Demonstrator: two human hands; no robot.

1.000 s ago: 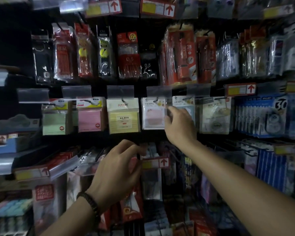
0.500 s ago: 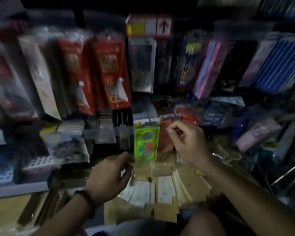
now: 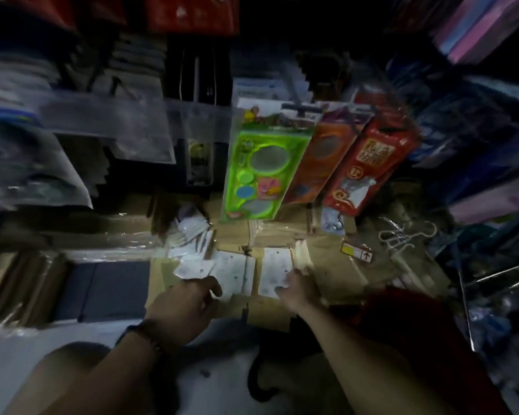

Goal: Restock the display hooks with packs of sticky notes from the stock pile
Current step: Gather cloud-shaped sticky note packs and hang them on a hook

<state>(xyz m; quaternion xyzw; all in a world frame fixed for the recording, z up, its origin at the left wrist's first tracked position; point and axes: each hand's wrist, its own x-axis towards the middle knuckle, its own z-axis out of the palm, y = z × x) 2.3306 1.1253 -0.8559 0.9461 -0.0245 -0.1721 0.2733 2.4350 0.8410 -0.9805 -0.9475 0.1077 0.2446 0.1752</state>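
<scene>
Okay: left hand (image 3: 186, 304) loosely curled over the near corner of a pack (image 3: 235, 272). Right hand (image 3: 297, 292) fingertips touch next pack (image 3: 274, 269), just right. Can't tell either grip.

I'm seeing packs (image 3: 274, 271) lying on cardboard (image 3: 327, 265), a hanging pack (image 3: 264, 175) dangling farther back, and a price tag (image 3: 357, 253) lying to their right.

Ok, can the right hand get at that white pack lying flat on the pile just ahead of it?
Probably yes. The right hand is at the near edge of the white pack, which lies uncovered on the stock pile; the hanging green pack sits farther back.
</scene>
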